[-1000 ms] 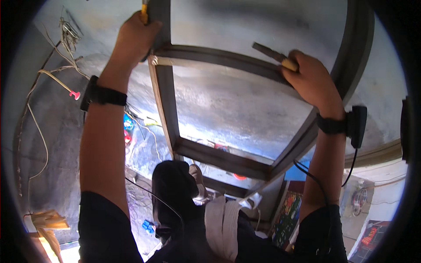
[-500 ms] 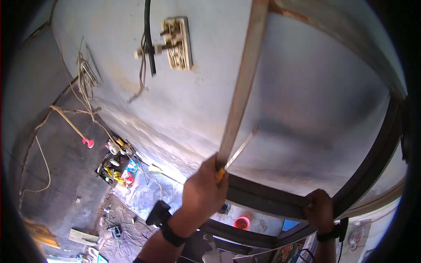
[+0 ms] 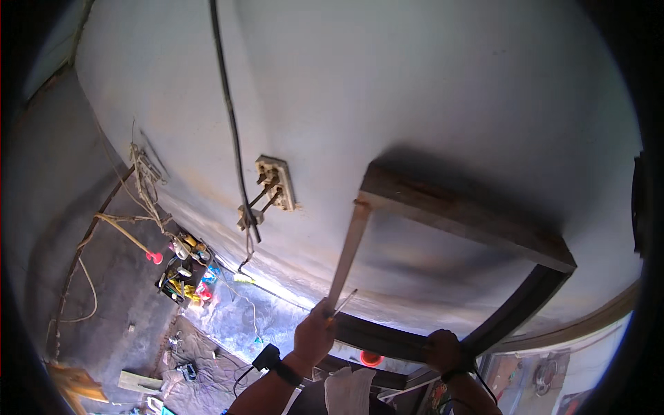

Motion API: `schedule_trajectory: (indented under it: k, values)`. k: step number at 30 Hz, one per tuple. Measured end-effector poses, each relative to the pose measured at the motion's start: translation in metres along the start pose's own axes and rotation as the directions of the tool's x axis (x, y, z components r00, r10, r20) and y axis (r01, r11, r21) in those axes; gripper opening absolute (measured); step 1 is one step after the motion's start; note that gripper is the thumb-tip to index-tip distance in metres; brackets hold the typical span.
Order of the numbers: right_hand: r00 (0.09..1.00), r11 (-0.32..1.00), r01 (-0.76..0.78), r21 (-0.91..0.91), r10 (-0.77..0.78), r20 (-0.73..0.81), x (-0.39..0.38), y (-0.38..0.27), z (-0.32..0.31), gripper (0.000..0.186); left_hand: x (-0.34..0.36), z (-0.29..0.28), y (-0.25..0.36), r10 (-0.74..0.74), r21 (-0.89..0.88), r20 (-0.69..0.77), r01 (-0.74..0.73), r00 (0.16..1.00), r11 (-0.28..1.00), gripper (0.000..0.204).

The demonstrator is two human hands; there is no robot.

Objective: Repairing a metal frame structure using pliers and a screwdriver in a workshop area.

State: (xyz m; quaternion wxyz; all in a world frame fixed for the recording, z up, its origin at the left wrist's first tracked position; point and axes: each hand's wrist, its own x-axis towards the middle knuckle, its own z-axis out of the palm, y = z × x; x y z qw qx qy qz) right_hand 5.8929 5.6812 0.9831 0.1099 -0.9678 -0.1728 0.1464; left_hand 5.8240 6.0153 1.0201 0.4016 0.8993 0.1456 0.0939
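Note:
A dark rectangular frame (image 3: 470, 221) of flat bars rises in front of the grey wall, its top edge near the wall. My left hand (image 3: 315, 339) is closed round the lower part of its left bar. The same hand holds a screwdriver (image 3: 346, 301), whose thin shaft sticks out up and to the right; the fingers mostly hide its handle. Wrapped over the bottom bar, close to the lower right corner, is my right hand (image 3: 446, 351). Both wrists wear dark bands, and a black box-like device sits at the left one.
An exposed socket plate (image 3: 277, 183) and a hanging black cable (image 3: 232, 117) are on the wall at left. Below lie a crate of bottles and cloths (image 3: 185, 273), a crumpled sheet (image 3: 207, 366) and a red bucket (image 3: 371, 358). Loose wires (image 3: 145, 180) hang at far left.
The frame now shows lower and smaller, with its whole top bar in view. Both hands appear lower, still gripping it. The socket plate and cable have shifted down in the picture.

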Motion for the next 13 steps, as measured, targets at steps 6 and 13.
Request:
schedule_trajectory:
  k: [6,13]
  values:
    - [0.993,0.994,0.094,0.048,-0.09,-0.082,-0.003,0.001,-0.008,0.027,-0.001,0.003,0.002,-0.072,0.16,-0.018,0.074,0.997,0.984,0.039]
    - [0.996,0.999,0.0,0.046,-0.004,0.092,-0.003,-0.001,-0.023,0.038,-0.001,-0.001,0.016,-0.173,0.264,0.015,0.163,0.985,0.951,0.035]
